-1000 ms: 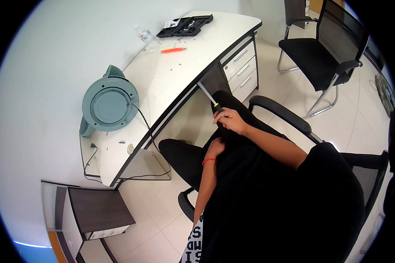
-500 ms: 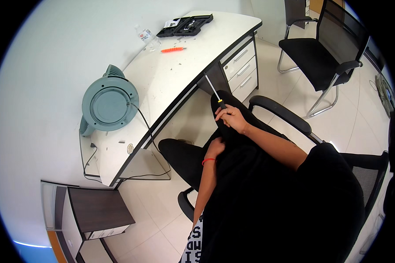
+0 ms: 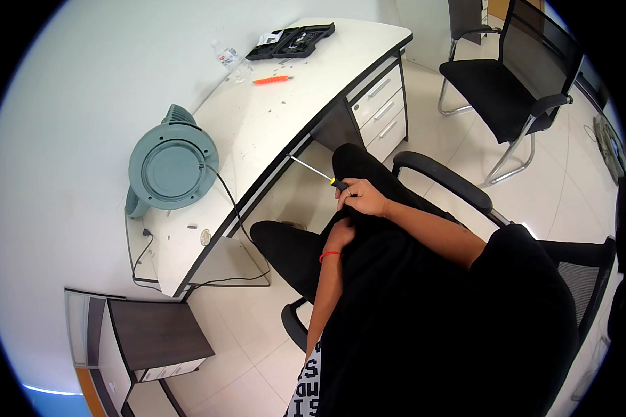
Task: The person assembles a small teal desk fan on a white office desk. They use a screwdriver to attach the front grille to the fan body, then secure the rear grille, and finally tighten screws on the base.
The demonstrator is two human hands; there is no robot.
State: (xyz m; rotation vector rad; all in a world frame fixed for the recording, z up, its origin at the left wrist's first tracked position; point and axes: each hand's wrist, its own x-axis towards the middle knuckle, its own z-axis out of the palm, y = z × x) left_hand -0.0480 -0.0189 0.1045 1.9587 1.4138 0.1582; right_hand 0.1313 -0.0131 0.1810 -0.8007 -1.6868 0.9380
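A screwdriver (image 3: 313,169) with a black and yellow handle is gripped in my right hand (image 3: 365,197) above my lap. Its thin metal shaft points left toward the desk's front edge. My left hand (image 3: 339,235), with a red band at the wrist, rests in my lap against black clothing; its fingers are mostly hidden. On the left part of the desk lies a round blue-green appliance housing (image 3: 173,167), with a black cable (image 3: 231,197) coming out of it. An orange-handled tool (image 3: 271,80) lies farther back on the white desk (image 3: 257,139).
At the desk's far end are an open black tool case (image 3: 292,43) and a clear plastic bottle (image 3: 231,60). Small bits are scattered across the desktop. White drawers (image 3: 381,104) stand under the right end. A black chair (image 3: 490,90) is beyond, and my chair's armrest (image 3: 452,182) lies beside me.
The screwdriver has swung, its tip moving left and nearer to me, as my right hand turned. My left hand stays in my lap.
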